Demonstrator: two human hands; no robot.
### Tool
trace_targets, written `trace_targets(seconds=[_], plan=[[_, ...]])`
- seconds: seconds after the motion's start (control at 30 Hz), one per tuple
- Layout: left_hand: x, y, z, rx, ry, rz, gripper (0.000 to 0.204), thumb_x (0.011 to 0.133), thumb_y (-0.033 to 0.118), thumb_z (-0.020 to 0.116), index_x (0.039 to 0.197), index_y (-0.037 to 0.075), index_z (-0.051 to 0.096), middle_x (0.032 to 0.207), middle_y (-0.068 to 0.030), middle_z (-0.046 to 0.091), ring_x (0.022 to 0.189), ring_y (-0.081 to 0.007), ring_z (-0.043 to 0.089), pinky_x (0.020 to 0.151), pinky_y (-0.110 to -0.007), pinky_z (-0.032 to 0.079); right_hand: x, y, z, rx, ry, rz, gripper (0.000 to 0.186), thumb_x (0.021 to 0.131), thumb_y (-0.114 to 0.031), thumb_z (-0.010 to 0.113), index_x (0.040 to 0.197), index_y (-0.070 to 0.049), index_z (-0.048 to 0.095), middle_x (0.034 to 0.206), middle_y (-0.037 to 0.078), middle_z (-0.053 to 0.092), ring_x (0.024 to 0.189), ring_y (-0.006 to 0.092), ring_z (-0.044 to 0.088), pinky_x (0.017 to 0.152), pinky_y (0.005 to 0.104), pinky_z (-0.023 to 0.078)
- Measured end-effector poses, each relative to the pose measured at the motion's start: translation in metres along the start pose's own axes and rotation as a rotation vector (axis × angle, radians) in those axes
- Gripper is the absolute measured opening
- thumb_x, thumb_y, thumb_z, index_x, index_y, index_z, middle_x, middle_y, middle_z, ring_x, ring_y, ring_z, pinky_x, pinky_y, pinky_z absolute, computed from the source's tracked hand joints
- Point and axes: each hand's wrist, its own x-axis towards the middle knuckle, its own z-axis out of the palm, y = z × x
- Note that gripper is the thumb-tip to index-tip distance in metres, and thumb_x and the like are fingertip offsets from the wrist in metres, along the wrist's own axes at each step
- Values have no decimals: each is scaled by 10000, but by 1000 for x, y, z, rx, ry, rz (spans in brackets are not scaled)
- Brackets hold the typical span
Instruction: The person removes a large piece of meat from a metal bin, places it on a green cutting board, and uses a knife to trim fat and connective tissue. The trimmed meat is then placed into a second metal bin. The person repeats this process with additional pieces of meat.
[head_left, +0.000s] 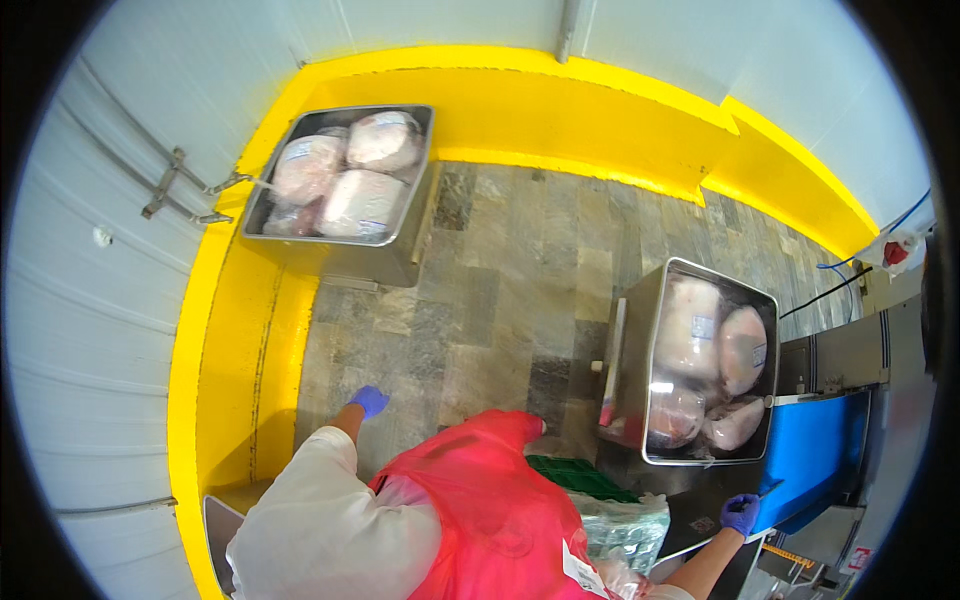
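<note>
My left hand (368, 401), in a purple glove, hangs over the floor beside the pink apron (470, 480), with loosely bent fingers and nothing visible in them. My right hand (739, 514), also gloved, is closed on a thin dark tool, probably a knife, at the near end of a blue surface (815, 450). Above that hand a steel bin (616, 385) holds several bagged pieces of pale meat (690, 320). Below it lie a green plastic crate (570, 475) and a stack of clear wrapped packs (620, 530).
A second steel bin (400, 262) with bagged meat stands at the back left by a yellow kerb (540, 120). Metal machinery (840, 350) with cables lines the right. Grey tiled floor (490, 280) spans between the bins. Another bin's edge (218, 520) shows at lower left.
</note>
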Motion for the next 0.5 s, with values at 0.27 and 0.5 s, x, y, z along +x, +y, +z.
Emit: trace_targets(seconds=[0.27, 0.5], plan=[[-95, -149, 20, -98, 153, -191, 620, 996, 513, 504, 1321, 22, 696, 1405, -269, 626, 1293, -432, 619, 1123, -504, 472, -192, 177, -6, -201, -160, -461, 260, 954, -285, 693, 776, -219, 515, 632, -71, 445, 505, 74, 411, 464, 256, 326], [-79, -177, -44, -209, 343, -164, 605, 963, 502, 566, 1313, 27, 702, 1378, -258, 653, 1281, -414, 633, 1110, -504, 484, -251, 315, -79, -452, -85, -413, 298, 940, -291, 716, 770, -197, 490, 601, -53, 405, 432, 100, 380, 401, 283, 307]])
